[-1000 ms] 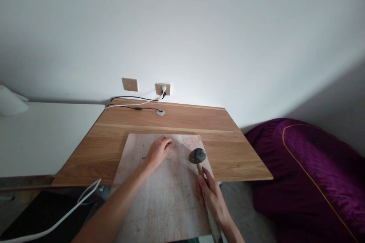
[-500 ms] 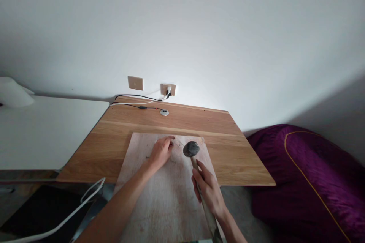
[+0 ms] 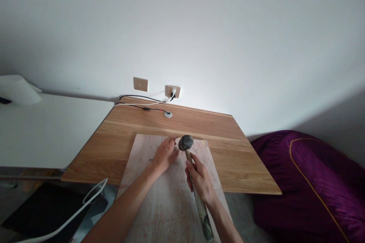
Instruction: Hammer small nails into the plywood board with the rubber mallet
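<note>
My right hand (image 3: 200, 179) is closed around the handle of a mallet (image 3: 186, 142) with a dark, rounded head. The head hovers close to the fingertips of my left hand (image 3: 167, 155) and covers part of the spot there. My left fingers are bent together low over a pale, worn wooden board (image 3: 159, 205). What lies between those fingertips is hidden. Loose nails lie on the board: one nail (image 3: 151, 159) left of my left hand, another nail (image 3: 177, 164) just below it, and small nail-like pieces (image 3: 195, 150) right of the mallet head.
Beneath the board is a wooden desk (image 3: 234, 167) against the wall. Cables (image 3: 142, 104) run to a wall socket (image 3: 172, 91). A white table (image 3: 57, 133) adjoins on the left. A purple cloth-covered seat (image 3: 308, 190) stands on the right. A white curved tube (image 3: 71, 212) rises lower left.
The mallet head has moved left, closer to my left fingertips, uncovering small pieces on the right. My left hand stays near the same spot on the board. The view has shifted slightly left.
</note>
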{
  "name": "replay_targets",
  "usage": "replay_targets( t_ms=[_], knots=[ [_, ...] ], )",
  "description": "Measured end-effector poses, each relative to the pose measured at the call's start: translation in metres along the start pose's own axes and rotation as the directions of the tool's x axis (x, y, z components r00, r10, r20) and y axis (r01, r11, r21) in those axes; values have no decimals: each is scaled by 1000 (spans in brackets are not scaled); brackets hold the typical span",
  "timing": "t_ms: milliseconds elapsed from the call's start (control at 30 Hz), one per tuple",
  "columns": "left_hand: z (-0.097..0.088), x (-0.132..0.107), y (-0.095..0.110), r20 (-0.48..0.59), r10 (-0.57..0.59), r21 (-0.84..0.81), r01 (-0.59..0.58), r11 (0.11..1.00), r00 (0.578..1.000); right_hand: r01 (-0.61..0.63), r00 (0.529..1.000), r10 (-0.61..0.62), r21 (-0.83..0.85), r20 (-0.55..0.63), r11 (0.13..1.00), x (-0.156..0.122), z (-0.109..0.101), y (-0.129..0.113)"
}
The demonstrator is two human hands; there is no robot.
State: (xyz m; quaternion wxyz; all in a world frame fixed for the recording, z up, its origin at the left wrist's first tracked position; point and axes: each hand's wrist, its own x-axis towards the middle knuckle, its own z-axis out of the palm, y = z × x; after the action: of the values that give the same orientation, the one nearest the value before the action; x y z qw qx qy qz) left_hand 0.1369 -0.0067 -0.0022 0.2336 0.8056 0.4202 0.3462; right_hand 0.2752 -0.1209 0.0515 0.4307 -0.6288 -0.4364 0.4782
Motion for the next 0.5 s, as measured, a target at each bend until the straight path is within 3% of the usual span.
replay_targets(
  t_ms=[333,500],
  knots=[
    [2,1,-2,9,-31,-58,32,998,999,-27,997,32,75,-68,997,-5,-8,3],
    [-1,-1,0,-11,39,6,-39,999,999,25,1000,-25,33,-17,999,-2,-2,-7]
  ],
)
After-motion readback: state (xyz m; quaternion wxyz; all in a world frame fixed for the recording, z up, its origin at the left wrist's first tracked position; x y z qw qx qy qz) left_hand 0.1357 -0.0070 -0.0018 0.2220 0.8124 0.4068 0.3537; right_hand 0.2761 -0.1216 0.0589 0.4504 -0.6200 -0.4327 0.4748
